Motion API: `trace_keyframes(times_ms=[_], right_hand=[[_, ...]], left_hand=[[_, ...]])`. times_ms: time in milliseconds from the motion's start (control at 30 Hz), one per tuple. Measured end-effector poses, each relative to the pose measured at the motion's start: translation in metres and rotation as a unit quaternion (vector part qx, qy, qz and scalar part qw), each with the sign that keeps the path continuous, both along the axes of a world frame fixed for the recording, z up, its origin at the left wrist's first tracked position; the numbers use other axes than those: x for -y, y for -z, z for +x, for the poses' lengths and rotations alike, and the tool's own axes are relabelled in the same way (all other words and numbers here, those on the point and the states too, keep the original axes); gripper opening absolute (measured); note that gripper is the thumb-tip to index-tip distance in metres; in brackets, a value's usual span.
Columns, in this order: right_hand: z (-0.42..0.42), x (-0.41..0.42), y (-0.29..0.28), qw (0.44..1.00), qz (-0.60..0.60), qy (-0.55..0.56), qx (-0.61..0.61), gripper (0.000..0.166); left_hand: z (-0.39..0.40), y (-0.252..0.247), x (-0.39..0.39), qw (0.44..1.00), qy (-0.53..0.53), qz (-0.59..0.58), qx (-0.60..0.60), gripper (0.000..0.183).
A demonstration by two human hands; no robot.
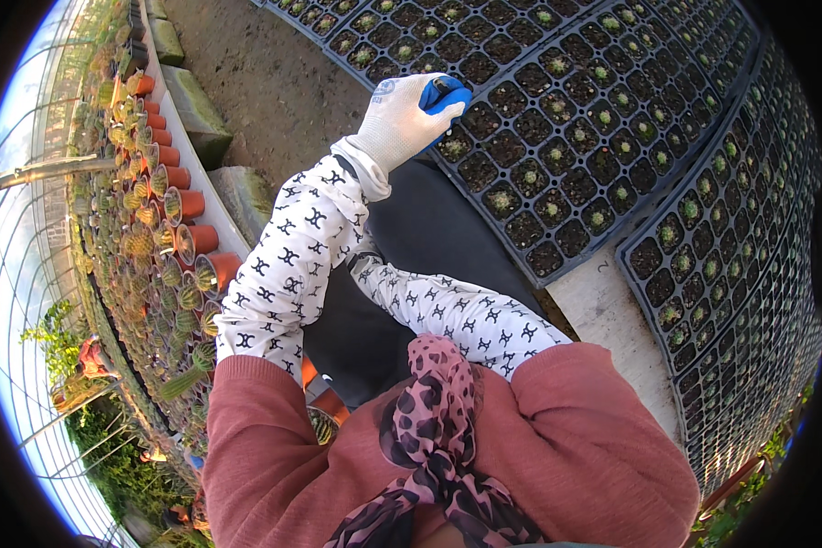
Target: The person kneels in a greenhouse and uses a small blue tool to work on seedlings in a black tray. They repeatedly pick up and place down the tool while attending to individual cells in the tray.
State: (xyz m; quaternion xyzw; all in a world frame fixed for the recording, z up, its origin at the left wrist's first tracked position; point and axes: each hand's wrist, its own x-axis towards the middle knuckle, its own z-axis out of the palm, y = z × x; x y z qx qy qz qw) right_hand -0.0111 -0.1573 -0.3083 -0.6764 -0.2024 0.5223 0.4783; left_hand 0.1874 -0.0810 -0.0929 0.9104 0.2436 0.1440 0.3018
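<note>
My left hand [414, 113], in a white knit glove with blue-coated fingers, is at the near corner of a black plug tray [514, 185]. Its fingers curl inward around a small dark spot; whether that is a held thing or dirt on the glove, I cannot tell. Many cells of the tray hold dark soil with a tiny round cactus seedling [500, 200]; others show only soil. My right forearm [452, 308], in a white patterned sleeve, passes behind the left forearm, and my right hand is hidden there.
More plug trays [719, 260] extend along the right, beside a pale concrete strip [613, 308]. Orange pots with cacti [185, 205] line a ledge on the left. Mossy stone blocks [195, 113] edge the bare soil path [267, 75]. A person [92, 359] is far left.
</note>
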Motion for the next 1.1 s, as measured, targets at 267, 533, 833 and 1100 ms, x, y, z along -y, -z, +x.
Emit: trace_keyframes(times_ms=[267,533,833,1100], right_hand=[[-0.001,-0.001,0.0,1.0,0.001,0.005,0.001,0.047],[0.003,-0.003,-0.006,1.0,0.003,0.012,-0.004,0.046],[-0.001,0.004,-0.009,1.0,0.005,0.008,-0.011,0.045],[0.005,-0.001,-0.013,1.0,0.01,0.019,-0.014,0.044]], left_hand=[[0.002,-0.008,-0.002,1.0,-0.007,-0.008,-0.008,0.025],[0.005,-0.016,-0.004,1.0,0.015,0.007,0.013,0.028],[0.002,-0.009,-0.001,0.998,0.036,0.052,-0.012,0.021],[0.007,-0.02,-0.004,0.997,0.03,0.064,-0.005,0.03]])
